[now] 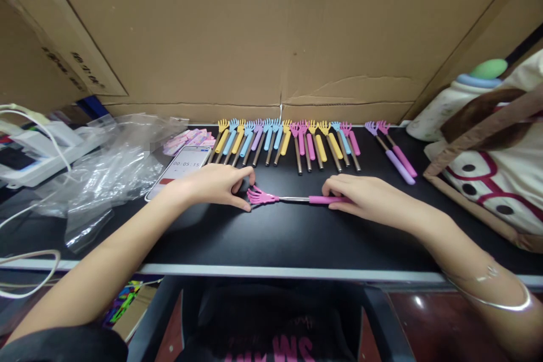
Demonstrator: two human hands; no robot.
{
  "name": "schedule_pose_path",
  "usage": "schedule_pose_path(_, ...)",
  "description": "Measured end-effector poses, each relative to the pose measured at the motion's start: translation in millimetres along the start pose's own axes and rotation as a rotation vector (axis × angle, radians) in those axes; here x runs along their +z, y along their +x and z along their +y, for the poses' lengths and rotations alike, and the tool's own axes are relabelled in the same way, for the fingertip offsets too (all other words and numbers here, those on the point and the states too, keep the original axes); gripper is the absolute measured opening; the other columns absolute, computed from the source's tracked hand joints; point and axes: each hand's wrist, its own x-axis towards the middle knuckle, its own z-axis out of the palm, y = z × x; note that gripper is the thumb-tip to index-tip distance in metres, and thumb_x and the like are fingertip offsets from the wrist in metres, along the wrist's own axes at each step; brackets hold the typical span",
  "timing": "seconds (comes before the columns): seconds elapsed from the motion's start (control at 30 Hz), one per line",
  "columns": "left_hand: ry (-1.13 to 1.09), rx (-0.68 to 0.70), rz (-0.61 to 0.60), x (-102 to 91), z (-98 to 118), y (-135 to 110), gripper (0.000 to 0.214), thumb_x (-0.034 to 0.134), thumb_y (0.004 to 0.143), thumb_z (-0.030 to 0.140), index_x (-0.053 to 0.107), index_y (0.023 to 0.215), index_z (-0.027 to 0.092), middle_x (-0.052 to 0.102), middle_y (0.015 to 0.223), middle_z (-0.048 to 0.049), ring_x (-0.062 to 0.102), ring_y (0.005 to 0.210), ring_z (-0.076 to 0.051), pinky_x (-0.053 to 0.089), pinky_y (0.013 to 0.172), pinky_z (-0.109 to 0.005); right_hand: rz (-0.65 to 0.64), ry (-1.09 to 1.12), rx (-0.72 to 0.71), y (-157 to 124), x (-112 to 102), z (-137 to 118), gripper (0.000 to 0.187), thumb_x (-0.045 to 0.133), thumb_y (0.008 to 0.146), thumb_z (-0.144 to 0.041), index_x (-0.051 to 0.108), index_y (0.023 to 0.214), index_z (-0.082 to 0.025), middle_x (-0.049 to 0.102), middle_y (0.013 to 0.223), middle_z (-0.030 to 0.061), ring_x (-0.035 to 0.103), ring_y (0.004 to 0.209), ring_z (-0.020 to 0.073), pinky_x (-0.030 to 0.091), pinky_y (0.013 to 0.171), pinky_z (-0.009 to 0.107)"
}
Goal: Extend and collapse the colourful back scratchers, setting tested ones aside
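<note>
A pink back scratcher (293, 199) with a metal shaft lies level above the black table, its claw head toward the left. My right hand (360, 195) is closed around the end of its pink handle. At the other end, my left hand (223, 184) has thumb and index finger spread on either side of the claw; whether they touch it I cannot tell. Beyond my hands, a row of yellow, blue, purple and pink back scratchers (278, 137) lies with claws pointing away. A purple back scratcher (399, 166) and a pink one lie side by side farther right.
A phone (180, 167) showing a timer lies by my left wrist. Crumpled clear plastic bags (114, 164), pink packets (193, 140) and a white power strip (46, 150) are on the left. A bottle (441, 107) and a fabric bag (496, 169) stand right; cardboard (254, 28) walls the back.
</note>
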Motion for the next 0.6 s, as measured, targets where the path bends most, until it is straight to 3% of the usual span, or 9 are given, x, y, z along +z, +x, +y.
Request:
schedule_pose_path(0.17, -0.011, 0.002, 0.006, 0.3, 0.1, 0.5, 0.045, 0.061, 0.076, 0.058, 0.05, 0.106, 0.025, 0.057, 0.075, 0.0036, 0.053, 0.065, -0.014, 0.028, 0.053, -0.023, -0.021, 0.035, 0.085, -22.2, 0.8, 13.5, 0.014, 0.045, 0.092, -0.036, 0.051, 0.093, -0.024, 0.06, 0.089, 0.0029, 0.057, 0.077, 0.0174, 0.039, 0.064, 0.027)
schedule_pose_path(0.6, 0.005, -0.002, 0.003, 3.2, -2.2, 2.4, 0.045, 0.062, 0.077, 0.056, 0.05, 0.107, 0.025, 0.058, 0.078, 0.003, 0.054, 0.067, -0.014, 0.028, 0.054, -0.023, 0.056, 0.125, 0.426, -116.9, 17.0, 53.3, 0.037, 0.044, 0.087, -0.058, 0.056, 0.098, -0.025, 0.057, 0.076, 0.0017, 0.054, 0.066, 0.018, 0.04, 0.06, 0.029)
